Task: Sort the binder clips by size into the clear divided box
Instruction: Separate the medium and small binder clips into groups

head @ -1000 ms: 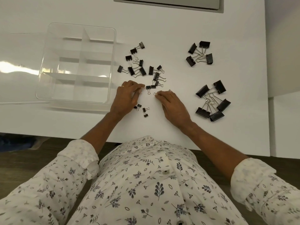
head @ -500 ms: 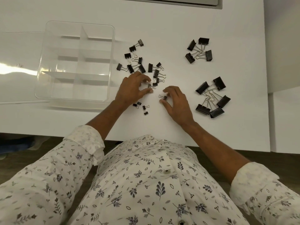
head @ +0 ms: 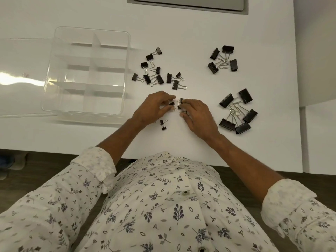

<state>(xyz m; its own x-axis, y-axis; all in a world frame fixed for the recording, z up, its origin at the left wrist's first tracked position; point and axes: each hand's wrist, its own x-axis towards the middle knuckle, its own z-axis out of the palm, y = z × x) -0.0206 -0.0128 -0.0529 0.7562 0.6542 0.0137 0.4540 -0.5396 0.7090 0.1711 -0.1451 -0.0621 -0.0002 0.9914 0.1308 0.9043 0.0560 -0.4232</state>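
The clear divided box (head: pixel 54 73) stands at the left of the white table with nothing in its compartments. Several small black binder clips lie between my hands. My left hand (head: pixel 152 108) has its fingers curled round a small clip (head: pixel 172 103). My right hand (head: pixel 197 113) pinches small clips (head: pixel 181 100) at its fingertips. Two small clips (head: pixel 163 124) lie just below my left hand. Several medium clips (head: pixel 156 73) are scattered above my hands. One group of big clips (head: pixel 222 60) lies at the upper right, and the largest clips (head: pixel 236 110) lie to the right.
The box's clear lid (head: pixel 20 79) lies flat left of the box. A grey panel (head: pixel 187 4) sits at the table's far edge. The table's right edge (head: pixel 298 88) runs next to the largest clips. The near edge is close to my body.
My hands have come closer together over the small clips. My right hand moved up and left and now holds small clips at its fingertips; my left hand closed on one.
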